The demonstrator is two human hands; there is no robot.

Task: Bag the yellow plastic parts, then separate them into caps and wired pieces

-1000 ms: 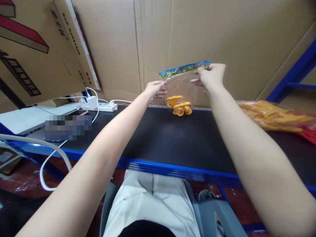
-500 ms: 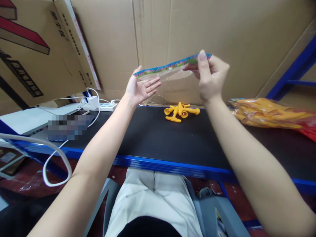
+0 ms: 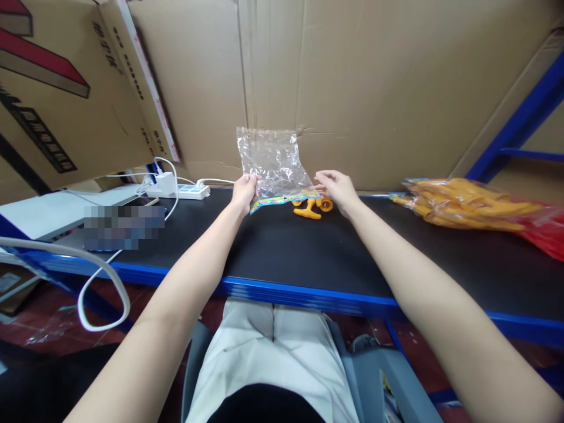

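Observation:
A clear plastic bag [image 3: 275, 161] with a colourful printed strip along one edge is spread between my hands. Its strip lies toward me and its clear body stands up against the cardboard behind. My left hand [image 3: 245, 192] is closed on the bag's left corner by the strip. At the strip's right end, the fingers of my right hand [image 3: 339, 191] pinch the bag's edge; their tips are partly hidden. Yellow plastic pieces [image 3: 308, 211], some with round cup-like ends, lie on the black tabletop [image 3: 286, 252] just behind and below the strip, partly covered by it.
Bagged yellow pieces [image 3: 467, 202] lie on the right, beside a red bag [image 3: 546, 232]. On the left are a white power strip [image 3: 194, 191], cables and a blurred-out item [image 3: 123, 228]. Cardboard [image 3: 396, 88] walls the back; a blue rail [image 3: 308, 295] edges the table.
Both hands have come down toward the table with the bag, and the right has moved left. The bag's clear body now spreads upward. My left hand has gone from open fingers to closed.

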